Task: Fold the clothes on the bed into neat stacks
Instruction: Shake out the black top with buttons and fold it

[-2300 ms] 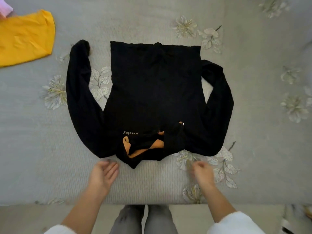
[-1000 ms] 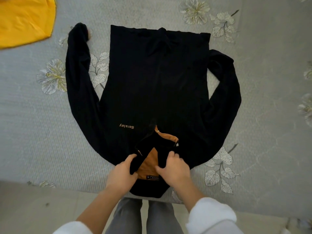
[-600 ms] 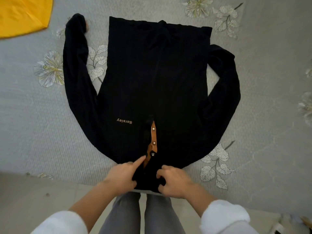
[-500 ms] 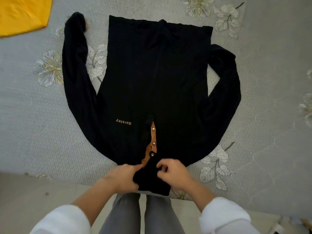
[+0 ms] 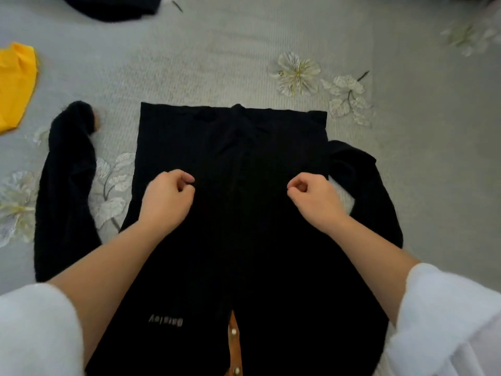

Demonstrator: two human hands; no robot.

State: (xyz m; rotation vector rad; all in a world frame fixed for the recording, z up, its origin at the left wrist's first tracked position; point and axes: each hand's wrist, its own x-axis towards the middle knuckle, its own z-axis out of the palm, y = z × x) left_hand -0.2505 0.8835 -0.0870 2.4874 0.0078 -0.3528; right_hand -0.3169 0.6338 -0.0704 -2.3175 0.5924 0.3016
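Black sweater (image 5: 252, 213) flat on bed (image 5: 420, 185), collar end at 6 o'clock, hem at 12.
Left hand (image 5: 165, 202) and right hand (image 5: 315, 200) both rest on sweater's middle, fingers curled shut; cannot tell if they pinch fabric. Sleeves lie out at 9 and 3 o'clock. Yellow garment (image 5: 15, 82) at 10 o'clock, another dark garment (image 5: 113, 6) at 11.

Black sweater (image 5: 244, 240) flat on bed, sleeves spread (tan placket showing).
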